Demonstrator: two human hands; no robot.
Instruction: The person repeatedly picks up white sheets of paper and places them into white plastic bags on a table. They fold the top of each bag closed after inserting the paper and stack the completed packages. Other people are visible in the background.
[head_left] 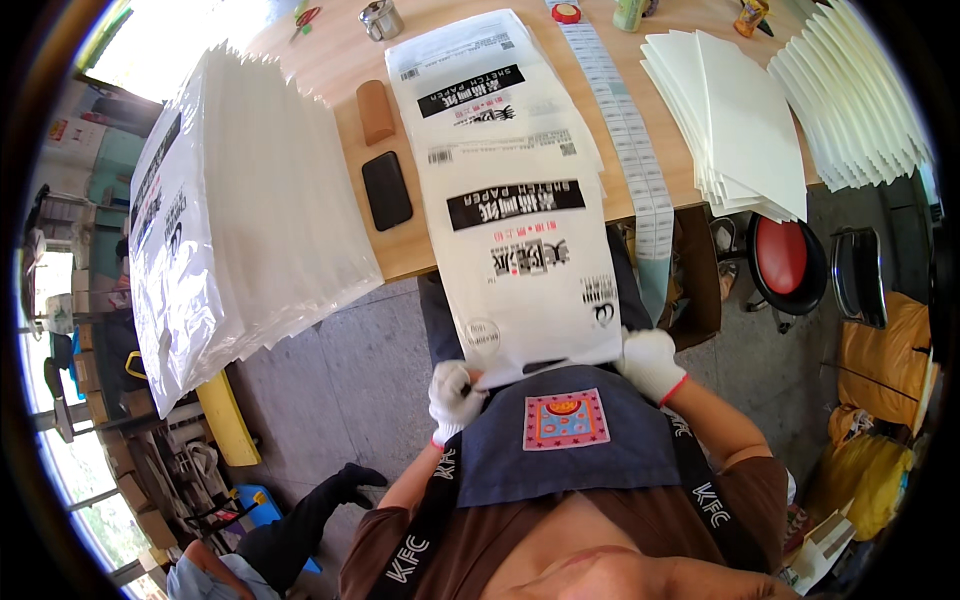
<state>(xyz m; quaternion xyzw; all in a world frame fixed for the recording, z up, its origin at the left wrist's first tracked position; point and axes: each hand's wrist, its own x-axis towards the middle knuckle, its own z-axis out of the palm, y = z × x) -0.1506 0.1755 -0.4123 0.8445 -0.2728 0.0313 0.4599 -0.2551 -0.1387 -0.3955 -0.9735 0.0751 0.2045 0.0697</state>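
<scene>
A white printed plastic bag hangs over the near table edge toward my lap. At its lower left corner, my gloved left hand is closed with the fingers curled at the edge. My right hand, also in a white glove, grips the lower right corner, its fingertips partly hidden. Between the hands, the bag's mouth edge shows a dark gap. More matching printed bags lie overlapped farther back on the table. Whether there is paper inside the near bag, I cannot tell.
On the wooden table lie a black phone, a brown cylinder, a metal mug and a label strip. Filled bags stack left; white sheets lie right. A red stool and another person are nearby.
</scene>
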